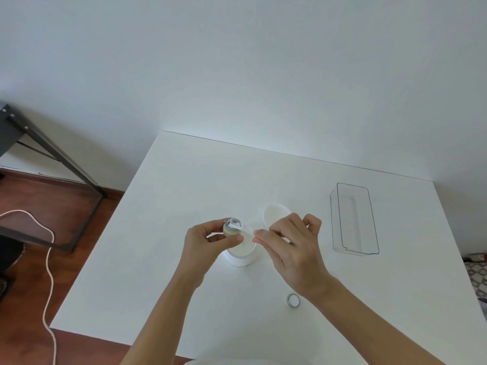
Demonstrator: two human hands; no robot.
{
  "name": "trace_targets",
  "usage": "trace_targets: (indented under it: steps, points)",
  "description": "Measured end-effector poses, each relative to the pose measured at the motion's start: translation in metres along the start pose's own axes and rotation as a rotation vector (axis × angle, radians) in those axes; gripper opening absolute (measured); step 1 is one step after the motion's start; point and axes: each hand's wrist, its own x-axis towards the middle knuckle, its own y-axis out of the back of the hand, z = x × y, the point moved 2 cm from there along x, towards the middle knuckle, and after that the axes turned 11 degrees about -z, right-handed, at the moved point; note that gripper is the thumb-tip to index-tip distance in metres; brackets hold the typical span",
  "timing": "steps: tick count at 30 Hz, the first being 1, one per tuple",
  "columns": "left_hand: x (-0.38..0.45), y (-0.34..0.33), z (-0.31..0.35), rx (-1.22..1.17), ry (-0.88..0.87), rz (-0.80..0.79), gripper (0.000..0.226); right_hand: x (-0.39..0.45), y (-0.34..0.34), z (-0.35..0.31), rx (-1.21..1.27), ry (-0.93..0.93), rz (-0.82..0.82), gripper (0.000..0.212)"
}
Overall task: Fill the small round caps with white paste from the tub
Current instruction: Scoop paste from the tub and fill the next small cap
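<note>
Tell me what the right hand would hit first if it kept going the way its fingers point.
Probably the small round cap held in the left hand: the right hand points left, its small white spatula already reaching the cap. Depth is uncertain.

Plain white room, wooden floor.
A white bench (184, 180) meets a bare pale wall (237, 61); a dark metal frame (52, 151) and a white cord (48, 272) occupy the reddish-brown floor (31, 312).

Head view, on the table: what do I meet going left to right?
Left hand holding a small cap → open tub of paste → right hand with a small spatula → clear bin.
</note>
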Motion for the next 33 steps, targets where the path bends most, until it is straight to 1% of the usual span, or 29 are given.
trace_targets:
  steps: [6,11,14,18,19,21,23,25,30,33]
  points:
    - [0.0,0.0,0.0,0.003,0.003,0.006,0.031,-0.001,0.005,0.001,0.013,0.01,0.009,0.017]
    - [0.0,0.001,-0.001,0.005,0.004,0.028,0.032,-0.003,0.004,0.004,0.074,-0.061,0.014,0.008]
    - [-0.001,0.004,-0.002,0.015,0.009,0.051,0.033,-0.001,0.003,0.008,0.194,-0.204,0.022,0.004]
    - [-0.002,0.01,-0.005,0.021,0.022,0.079,0.035,0.004,-0.004,0.017,0.404,-0.498,0.006,0.009]
    - [-0.003,0.013,-0.007,0.022,0.025,0.089,0.036,0.003,-0.008,0.021,0.429,-0.553,-0.026,0.011]
    - [-0.005,0.017,-0.008,0.029,0.031,0.107,0.036,0.002,-0.021,0.026,0.415,-0.605,-0.153,0.013]
    - [-0.007,0.021,-0.01,0.03,0.031,0.122,0.035,-0.001,-0.036,0.028,0.338,-0.594,-0.315,0.011]
    - [-0.01,0.024,-0.011,0.03,0.034,0.139,0.035,-0.003,-0.051,0.024,0.251,-0.559,-0.42,0.011]
    - [-0.013,0.031,-0.012,0.048,0.052,0.167,0.034,0.003,-0.08,0.014,0.119,-0.491,-0.504,0.01]
    - [-0.014,0.033,-0.013,0.054,0.058,0.171,0.035,0.006,-0.096,0.014,0.132,-0.472,-0.566,0.014]
